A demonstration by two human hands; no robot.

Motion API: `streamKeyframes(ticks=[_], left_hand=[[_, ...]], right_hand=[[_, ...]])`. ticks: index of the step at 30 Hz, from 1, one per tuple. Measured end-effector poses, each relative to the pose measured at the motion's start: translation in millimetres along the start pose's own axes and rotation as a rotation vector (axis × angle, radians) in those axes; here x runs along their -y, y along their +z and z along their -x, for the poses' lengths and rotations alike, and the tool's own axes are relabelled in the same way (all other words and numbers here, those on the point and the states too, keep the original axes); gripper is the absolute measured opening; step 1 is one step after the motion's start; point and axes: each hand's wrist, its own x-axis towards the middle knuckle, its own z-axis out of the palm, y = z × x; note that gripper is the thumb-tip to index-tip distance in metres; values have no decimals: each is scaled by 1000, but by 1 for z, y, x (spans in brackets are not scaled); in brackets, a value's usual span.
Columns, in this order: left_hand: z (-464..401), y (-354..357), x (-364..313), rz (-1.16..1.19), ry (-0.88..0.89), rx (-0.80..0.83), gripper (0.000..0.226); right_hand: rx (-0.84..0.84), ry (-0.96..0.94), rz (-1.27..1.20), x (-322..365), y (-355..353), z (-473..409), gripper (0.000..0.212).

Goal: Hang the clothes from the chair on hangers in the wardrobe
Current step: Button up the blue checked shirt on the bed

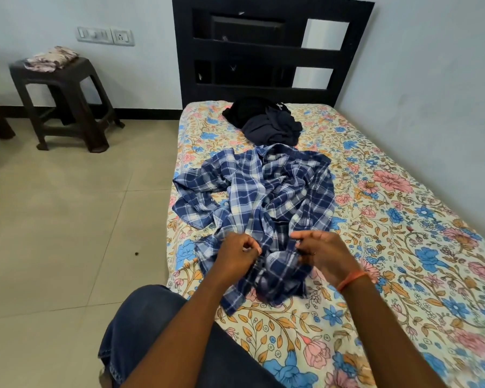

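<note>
A blue and white checked shirt (pixel 263 197) lies crumpled across the middle of the bed. My left hand (pixel 237 254) pinches the shirt's near edge, fingers curled on the cloth. A short way to the right, my right hand (pixel 322 253) pinches the same edge; an orange band is on that wrist. Farther up the bed lies a heap of dark clothes (pixel 266 121), black and navy. No hanger or wardrobe is in view.
The bed (pixel 403 247) has a flowered sheet and a black headboard (pixel 272 49) against the wall. A dark plastic stool (pixel 65 99) stands at the left on the tiled floor with a folded flowered cloth (pixel 51 58) on top. My knee in jeans (pixel 140 331) is at the bed's near edge.
</note>
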Motion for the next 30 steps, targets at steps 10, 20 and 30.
streamKeyframes(ticks=[10,20,30], left_hand=[[13,16,-6,215,-64,139,11],[13,20,-5,146,-81,164,13],[11,21,-6,186,-50,141,15]], right_hand=[[-42,68,241,-22,-35,10,48],[-234,157,-146,-62,10,37,45],[-322,-301,126,-50,54,40,58]])
